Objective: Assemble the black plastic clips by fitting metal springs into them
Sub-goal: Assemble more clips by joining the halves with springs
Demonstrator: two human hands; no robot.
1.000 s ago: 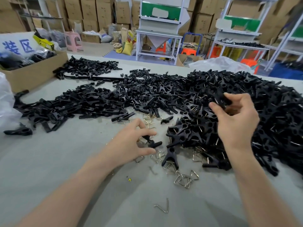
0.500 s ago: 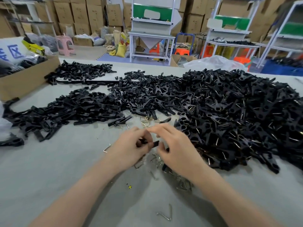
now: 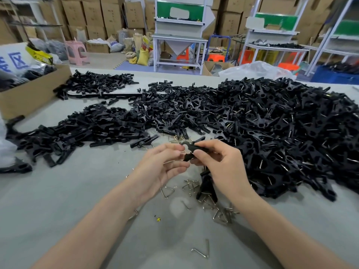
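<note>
Right hand (image 3: pixel 219 166) pinches black clip (image 3: pixel 194 148) | left hand (image 3: pixel 161 167) pinches its left end, likely steadying it for spring fitting | springs (image 3: pixel 191 184) within reach on desk (image 3: pixel 58 200)

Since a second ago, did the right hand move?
Yes. The right hand came left off the big pile to meet the left hand over the loose springs; both hold a clip.
</note>
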